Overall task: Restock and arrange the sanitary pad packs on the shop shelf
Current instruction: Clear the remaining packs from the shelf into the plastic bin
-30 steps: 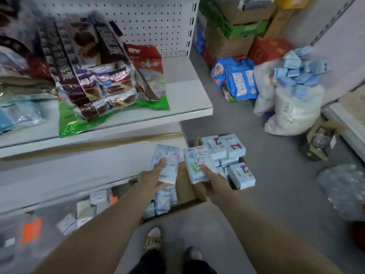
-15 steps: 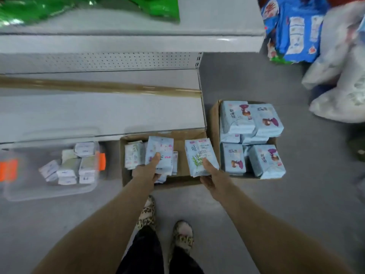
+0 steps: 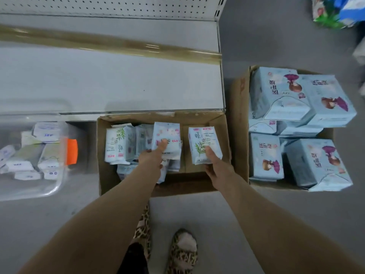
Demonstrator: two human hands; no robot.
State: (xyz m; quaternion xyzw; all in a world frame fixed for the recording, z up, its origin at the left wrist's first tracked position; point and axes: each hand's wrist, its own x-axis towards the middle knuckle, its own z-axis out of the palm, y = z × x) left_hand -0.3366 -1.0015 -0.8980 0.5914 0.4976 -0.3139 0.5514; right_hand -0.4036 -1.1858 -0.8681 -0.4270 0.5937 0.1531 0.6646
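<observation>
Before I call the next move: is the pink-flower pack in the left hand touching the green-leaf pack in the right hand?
Apart. The head view shows a strip of bare cardboard box between the pink-flower pack and the green-leaf pack.

A smooth grey floor (image 3: 276,224) fills the lower and right parts of the view. At the upper left stands a white metal shop shelf (image 3: 118,82), its flat deck giving a dull sheen under soft, even light. A white perforated back panel (image 3: 108,6) rises behind it. A glossy gold-brown strip (image 3: 118,43) runs across the shelf from left to right, catching bright glints. On the floor against the shelf's front edge sits a clear plastic bin (image 3: 49,188) with an orange latch (image 3: 72,151).
</observation>
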